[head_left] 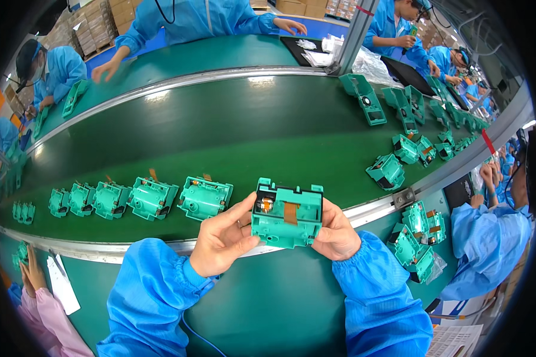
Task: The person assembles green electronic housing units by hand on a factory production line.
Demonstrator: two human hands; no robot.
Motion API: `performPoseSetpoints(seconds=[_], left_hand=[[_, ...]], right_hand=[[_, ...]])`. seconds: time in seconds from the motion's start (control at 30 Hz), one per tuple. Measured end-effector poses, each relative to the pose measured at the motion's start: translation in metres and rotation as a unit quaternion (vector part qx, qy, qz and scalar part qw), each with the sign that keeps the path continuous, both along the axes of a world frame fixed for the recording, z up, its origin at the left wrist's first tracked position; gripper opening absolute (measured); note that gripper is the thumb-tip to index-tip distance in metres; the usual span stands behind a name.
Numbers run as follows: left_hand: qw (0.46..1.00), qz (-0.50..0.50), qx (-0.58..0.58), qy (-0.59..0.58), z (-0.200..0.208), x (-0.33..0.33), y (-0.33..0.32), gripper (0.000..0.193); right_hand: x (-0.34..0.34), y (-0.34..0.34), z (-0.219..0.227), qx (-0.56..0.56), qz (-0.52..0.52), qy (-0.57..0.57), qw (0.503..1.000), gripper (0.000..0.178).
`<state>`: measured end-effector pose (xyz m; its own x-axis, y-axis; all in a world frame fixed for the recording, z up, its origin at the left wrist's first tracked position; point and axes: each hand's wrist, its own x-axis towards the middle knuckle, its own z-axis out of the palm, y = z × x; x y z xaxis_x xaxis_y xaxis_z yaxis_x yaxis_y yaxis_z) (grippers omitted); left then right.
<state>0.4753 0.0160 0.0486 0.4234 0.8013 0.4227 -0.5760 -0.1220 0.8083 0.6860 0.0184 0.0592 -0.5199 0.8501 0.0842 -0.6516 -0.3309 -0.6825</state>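
Between both hands I hold a green plastic housing point(307, 215) above the near edge of the belt. A brown flat ribbon cable lies over its middle, and a black recess with a small metal part shows at its upper left. My left hand point(223, 238) grips the left end, thumb low on the front. At the right end my right hand point(337, 233) is closed round the side, its fingers partly hidden behind. Just left of it, a similar green housing point(205, 198) sits on the belt, the nearest of a row of several.
The green conveyor belt point(190, 131) runs across, with a metal rail point(220, 74) along its far side. More green housings point(387, 171) stand at the right, with some on the near table point(262, 303). Co-workers in blue sit around; a pink sleeve point(53, 318) shows at lower left.
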Motion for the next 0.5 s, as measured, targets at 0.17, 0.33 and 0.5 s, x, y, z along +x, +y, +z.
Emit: performPoseSetpoints(seconds=[0.17, 0.33, 0.5], left_hand=[[0.998, 0.006, 0.057, 0.008, -0.005, 0.001, 0.001, 0.061], [0.995, -0.018, -0.079, 0.05, 0.013, 0.008, -0.003, 0.081], [0.989, 0.04, -0.121, 0.069, 0.007, 0.009, -0.007, 0.09]], right_hand=[[0.004, 0.0, -0.003, 0.013, 0.013, 0.0, 1.0, 0.046], [-0.001, -0.002, -0.006, 0.048, -0.05, -0.015, 0.997, 0.039], [-0.023, -0.024, 0.01, 0.107, -0.13, -0.211, 0.963, 0.034]])
